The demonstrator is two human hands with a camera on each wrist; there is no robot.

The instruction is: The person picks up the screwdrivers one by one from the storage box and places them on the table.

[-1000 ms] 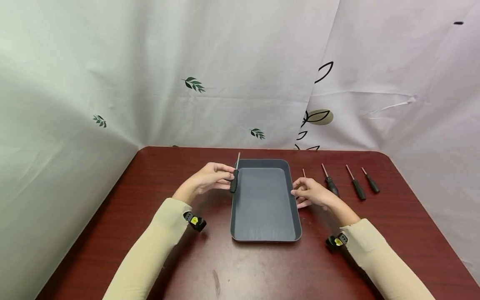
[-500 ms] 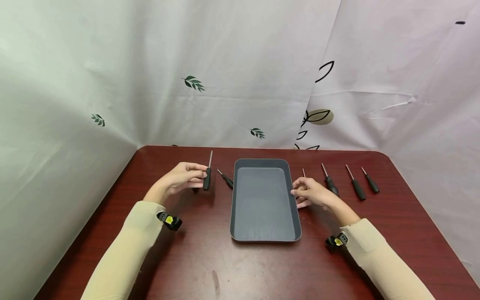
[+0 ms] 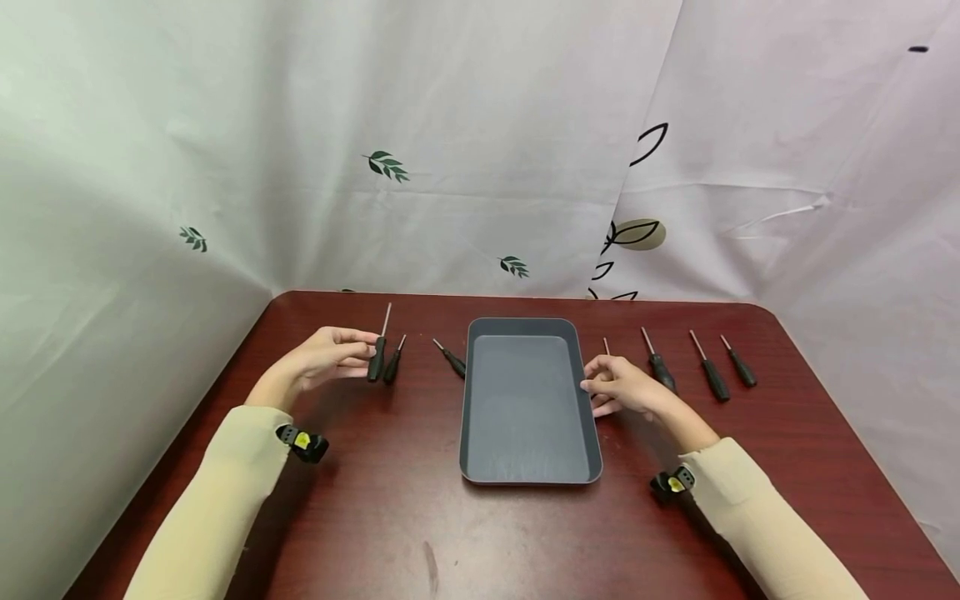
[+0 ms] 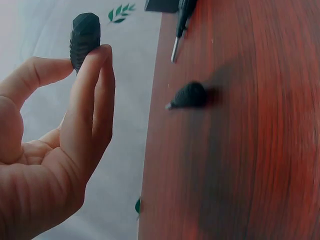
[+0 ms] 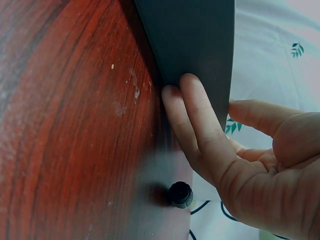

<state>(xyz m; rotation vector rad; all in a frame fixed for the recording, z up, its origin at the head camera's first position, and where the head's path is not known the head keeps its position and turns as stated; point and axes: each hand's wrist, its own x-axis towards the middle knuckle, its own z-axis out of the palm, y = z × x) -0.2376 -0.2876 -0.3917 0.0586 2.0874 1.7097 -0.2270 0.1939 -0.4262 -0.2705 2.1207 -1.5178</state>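
Observation:
Thumb and fingertips of my left hand (image 3: pixel 318 360) pinch the black handle of a screwdriver (image 3: pixel 377 358), its metal shaft pointing up and away. Close by on its right, a smaller black screwdriver (image 3: pixel 393 368) lies on the table; the left wrist view shows it beyond the held handle (image 4: pixel 85 37). Another screwdriver (image 3: pixel 453 362) lies against the left side of a grey rectangular tray (image 3: pixel 528 408). My right hand (image 3: pixel 618 385) pinches the tray's right wall, fingers flat on the outside, thumb at the rim. Behind this hand, a screwdriver (image 3: pixel 607 344) is mostly hidden.
Three more black-handled screwdrivers lie on the right of the reddish-brown table (image 3: pixel 525 542): one (image 3: pixel 661 369) near my right hand, then a long one (image 3: pixel 714 379) and a short one (image 3: pixel 742 367). A white patterned curtain (image 3: pixel 465 150) hangs behind the table.
My left hand has moved left with the screwdriver, away from the tray's left rim, uncovering two screwdrivers on the table. The right hand and the tray have stayed put.

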